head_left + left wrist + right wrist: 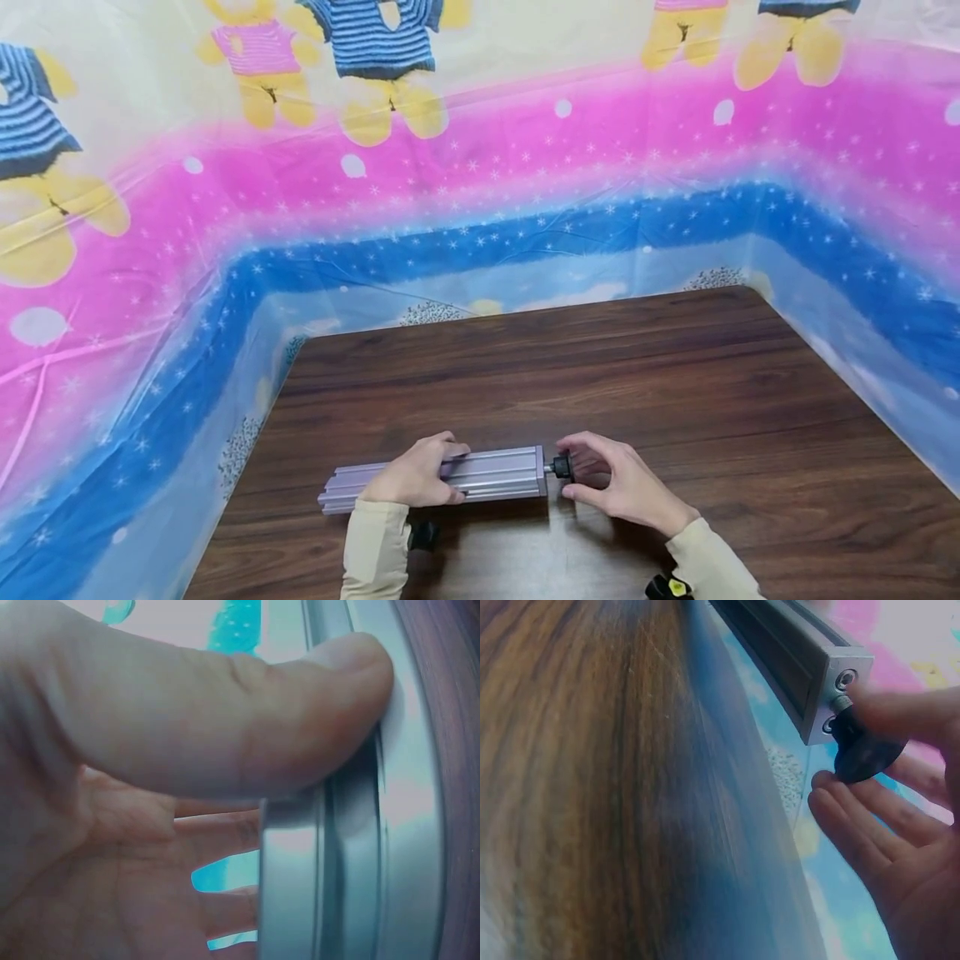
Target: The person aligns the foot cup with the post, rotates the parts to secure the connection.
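A silver aluminium profile [495, 471] with long grooves lies across the table in the head view. My left hand [416, 475] grips it near the middle, thumb on the near side and fingers over the far side. The left wrist view shows the thumb [300, 712] pressed along the grooved face. At the profile's right end, a threaded stud joins an end plate [823, 697] to a black levelling foot [866, 754]. Around this foot curl the thumb and fingers of my right hand [626, 479]; the right wrist view has fingertips at its rim. Some stud thread shows.
The dark wood-grain table [600, 367] has its far edge against a printed curtain [487, 183] with pink and blue bands, which also hangs along the left and right sides. Black wrist straps [660, 587] show at the sleeves.
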`<state>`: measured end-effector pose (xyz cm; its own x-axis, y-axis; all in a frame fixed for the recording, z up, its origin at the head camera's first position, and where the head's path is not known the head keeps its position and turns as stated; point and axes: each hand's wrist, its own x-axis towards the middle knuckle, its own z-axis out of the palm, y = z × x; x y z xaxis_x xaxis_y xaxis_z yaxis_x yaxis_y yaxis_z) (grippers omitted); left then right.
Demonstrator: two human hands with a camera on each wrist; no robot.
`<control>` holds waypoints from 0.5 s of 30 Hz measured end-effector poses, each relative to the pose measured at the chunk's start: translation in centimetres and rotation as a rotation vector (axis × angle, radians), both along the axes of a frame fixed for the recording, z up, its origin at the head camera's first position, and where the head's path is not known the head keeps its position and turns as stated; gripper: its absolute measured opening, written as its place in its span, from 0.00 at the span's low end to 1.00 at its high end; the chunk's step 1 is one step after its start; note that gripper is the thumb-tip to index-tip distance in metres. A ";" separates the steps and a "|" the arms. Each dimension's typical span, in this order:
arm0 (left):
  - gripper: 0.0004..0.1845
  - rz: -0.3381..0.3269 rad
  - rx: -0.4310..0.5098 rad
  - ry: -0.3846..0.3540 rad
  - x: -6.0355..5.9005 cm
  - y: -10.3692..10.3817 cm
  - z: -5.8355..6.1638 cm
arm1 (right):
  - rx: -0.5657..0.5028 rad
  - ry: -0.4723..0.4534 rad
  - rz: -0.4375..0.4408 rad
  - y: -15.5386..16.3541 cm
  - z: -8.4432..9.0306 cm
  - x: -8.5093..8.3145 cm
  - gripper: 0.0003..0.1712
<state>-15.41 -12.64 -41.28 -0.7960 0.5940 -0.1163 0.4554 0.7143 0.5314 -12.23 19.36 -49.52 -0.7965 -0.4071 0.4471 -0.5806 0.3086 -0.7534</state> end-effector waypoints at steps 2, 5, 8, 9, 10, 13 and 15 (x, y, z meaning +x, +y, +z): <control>0.31 -0.002 -0.001 -0.004 0.0 0.0 0.0 | -0.031 -0.001 0.011 0.0 0.0 0.0 0.27; 0.32 -0.001 -0.005 -0.010 0.1 0.0 0.1 | -0.036 -0.016 -0.004 0.0 0.1 0.0 0.23; 0.32 0.001 -0.008 -0.011 0.1 0.0 0.2 | 0.008 -0.041 -0.037 0.1 0.1 0.0 0.19; 0.32 0.001 -0.011 -0.005 0.1 0.0 0.2 | 0.022 -0.055 -0.047 0.1 0.2 0.0 0.18; 0.31 0.000 -0.014 0.000 0.1 0.0 0.2 | 0.033 -0.080 -0.055 0.2 0.2 0.0 0.18; 0.32 0.003 -0.022 -0.003 0.1 0.0 0.3 | 0.037 -0.183 -0.054 0.1 0.2 0.0 0.18; 0.32 0.006 -0.021 -0.007 0.2 0.0 0.3 | 0.036 -0.249 -0.051 0.0 0.3 0.0 0.17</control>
<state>-15.21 -12.64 -40.96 -0.7988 0.5864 -0.1343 0.4472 0.7282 0.5193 -12.21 19.34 -49.19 -0.9002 -0.3755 0.2207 -0.3616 0.3617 -0.8593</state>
